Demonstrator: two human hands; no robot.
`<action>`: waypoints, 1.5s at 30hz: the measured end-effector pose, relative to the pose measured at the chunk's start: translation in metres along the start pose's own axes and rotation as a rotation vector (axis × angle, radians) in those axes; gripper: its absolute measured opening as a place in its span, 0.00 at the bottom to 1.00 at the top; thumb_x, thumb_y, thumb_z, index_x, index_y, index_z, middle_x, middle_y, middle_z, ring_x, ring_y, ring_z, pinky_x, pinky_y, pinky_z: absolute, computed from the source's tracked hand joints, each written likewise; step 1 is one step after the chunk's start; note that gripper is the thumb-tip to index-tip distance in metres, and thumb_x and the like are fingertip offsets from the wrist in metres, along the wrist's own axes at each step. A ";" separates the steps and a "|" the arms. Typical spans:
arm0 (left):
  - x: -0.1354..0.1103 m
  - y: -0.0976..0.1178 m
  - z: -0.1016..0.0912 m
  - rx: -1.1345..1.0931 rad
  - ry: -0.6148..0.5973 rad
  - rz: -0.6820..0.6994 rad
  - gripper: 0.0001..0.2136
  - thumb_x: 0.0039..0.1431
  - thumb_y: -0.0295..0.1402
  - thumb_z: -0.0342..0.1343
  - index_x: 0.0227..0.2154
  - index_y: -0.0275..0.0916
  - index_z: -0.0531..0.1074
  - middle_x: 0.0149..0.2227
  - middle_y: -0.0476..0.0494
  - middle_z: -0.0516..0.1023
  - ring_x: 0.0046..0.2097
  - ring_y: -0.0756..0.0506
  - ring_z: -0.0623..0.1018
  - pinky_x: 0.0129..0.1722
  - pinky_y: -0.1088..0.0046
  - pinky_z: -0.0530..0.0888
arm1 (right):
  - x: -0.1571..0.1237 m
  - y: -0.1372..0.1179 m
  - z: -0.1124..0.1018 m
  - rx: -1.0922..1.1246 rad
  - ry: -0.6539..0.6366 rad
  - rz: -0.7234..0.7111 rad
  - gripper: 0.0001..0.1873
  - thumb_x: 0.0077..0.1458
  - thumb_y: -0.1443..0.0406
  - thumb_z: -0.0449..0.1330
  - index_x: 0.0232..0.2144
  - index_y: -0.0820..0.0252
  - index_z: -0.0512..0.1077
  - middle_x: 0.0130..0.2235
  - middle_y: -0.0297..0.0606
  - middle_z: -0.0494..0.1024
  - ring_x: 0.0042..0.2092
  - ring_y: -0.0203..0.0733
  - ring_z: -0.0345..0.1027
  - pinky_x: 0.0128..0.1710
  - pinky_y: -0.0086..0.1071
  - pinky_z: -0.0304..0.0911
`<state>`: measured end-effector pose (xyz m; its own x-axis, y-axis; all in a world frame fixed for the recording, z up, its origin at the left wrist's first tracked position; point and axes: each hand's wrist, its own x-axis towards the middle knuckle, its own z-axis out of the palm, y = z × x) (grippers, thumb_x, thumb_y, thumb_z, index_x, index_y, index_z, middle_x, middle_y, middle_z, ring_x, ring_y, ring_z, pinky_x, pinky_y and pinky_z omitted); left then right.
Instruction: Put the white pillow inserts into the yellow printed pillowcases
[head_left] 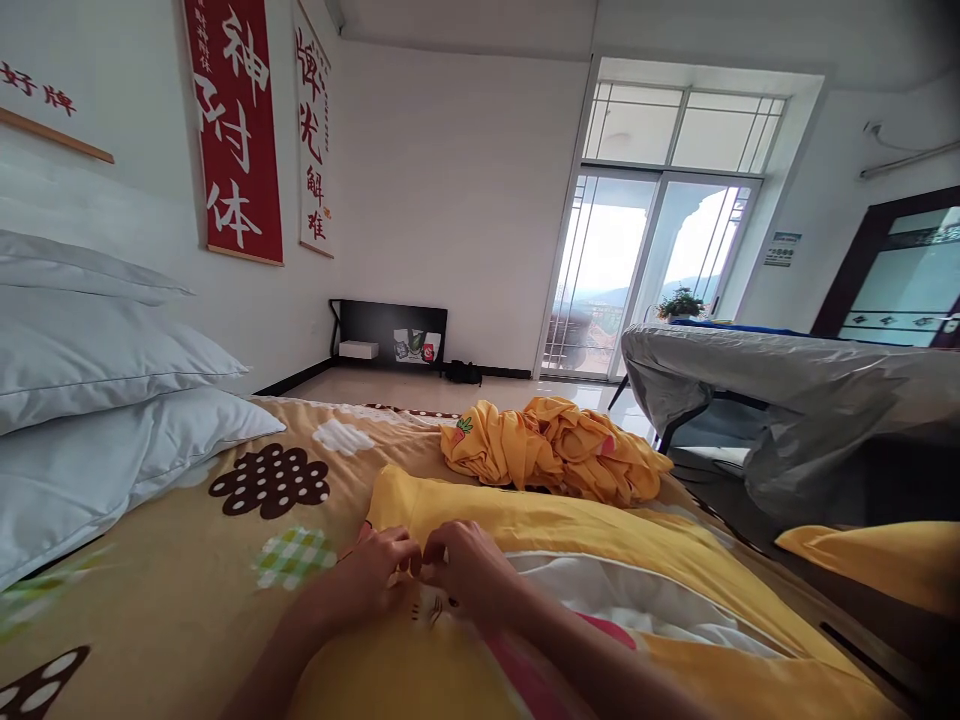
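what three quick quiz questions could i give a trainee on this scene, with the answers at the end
1. True or false: the left hand and the right hand are close together at the yellow cover.
2. Which side of the person are the stacked white pillows on? a) left b) right
3. What lies just beyond the yellow cover, and is it flat or bunched up?

Key: 1. True. 2. a) left. 3. An orange cloth, bunched up.

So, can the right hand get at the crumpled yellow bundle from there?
Probably yes: the bundle lies just beyond the right hand, with only low-lying yellow fabric between.
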<state>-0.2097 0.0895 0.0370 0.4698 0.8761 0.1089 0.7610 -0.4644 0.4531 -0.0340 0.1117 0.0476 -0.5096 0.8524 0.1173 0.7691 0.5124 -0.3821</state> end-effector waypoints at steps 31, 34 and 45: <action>0.003 -0.007 -0.003 0.013 -0.027 -0.023 0.11 0.55 0.30 0.45 0.37 0.38 0.70 0.45 0.40 0.73 0.46 0.43 0.73 0.53 0.63 0.64 | -0.004 -0.031 0.008 -0.586 -0.008 -0.373 0.06 0.50 0.68 0.61 0.34 0.61 0.73 0.38 0.40 0.77 0.40 0.43 0.69 0.38 0.34 0.60; 0.004 -0.005 -0.004 0.036 -0.025 -0.027 0.10 0.54 0.28 0.43 0.34 0.38 0.69 0.43 0.40 0.73 0.46 0.44 0.72 0.52 0.65 0.65 | -0.008 -0.036 0.016 -0.661 0.067 -0.419 0.05 0.54 0.69 0.58 0.34 0.62 0.74 0.37 0.42 0.77 0.39 0.43 0.69 0.36 0.36 0.61; 0.009 -0.020 0.004 0.132 -0.082 0.044 0.11 0.60 0.35 0.43 0.35 0.38 0.71 0.41 0.41 0.73 0.44 0.42 0.73 0.47 0.65 0.67 | -0.005 -0.034 -0.002 -0.461 -0.167 -0.119 0.10 0.51 0.62 0.61 0.36 0.61 0.75 0.34 0.42 0.79 0.32 0.44 0.73 0.24 0.29 0.55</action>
<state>-0.2188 0.1057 0.0254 0.5350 0.8433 0.0512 0.7882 -0.5201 0.3291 -0.0570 0.0898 0.0618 -0.6297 0.7763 -0.0271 0.7732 0.6298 0.0743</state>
